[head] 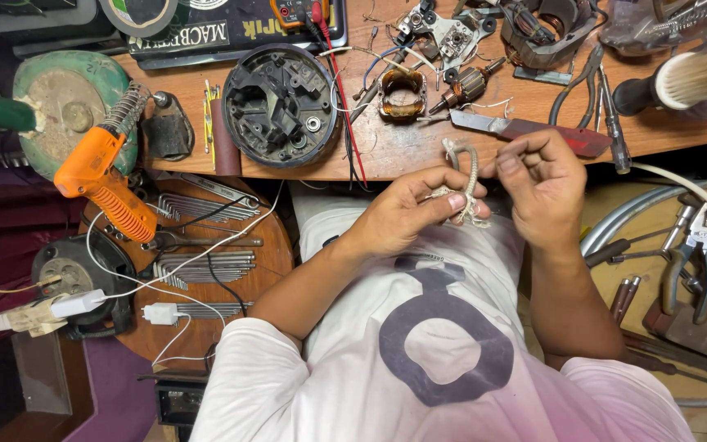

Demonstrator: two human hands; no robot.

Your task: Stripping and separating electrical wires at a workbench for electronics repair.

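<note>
Two bare hands are held close together just below the edge of the wooden desk [419, 160], above the lap of a person in a white shirt. The left hand [403, 214] is closed around a short length of whitish braided cord [466, 176], with the fingers curled over its lower, frayed part and the thumb pressed along it. The cord is seen rising from that grip as a small loop, tilted slightly toward the desk. The right hand [543, 187] is loosely curled, its fingertips drawn together just beside the top of the loop; whether the cord is actually pinched there cannot be told. Just beyond the right hand, on the desk, a utility knife with a red handle [533, 129] is laid flat. Beyond the left hand, a copper-wound coil [403, 100] and a small motor armature [466, 83] are placed near each other, and further to the left a round black plastic housing [280, 105] is set open side up. Well to the left of the left hand, an orange soldering gun [104, 184] is rested above a round wooden stool [276, 254] on which rows of metal keys are laid. To the right of the right hand, pliers [697, 254] are seen lying low beside a white cable.
</note>
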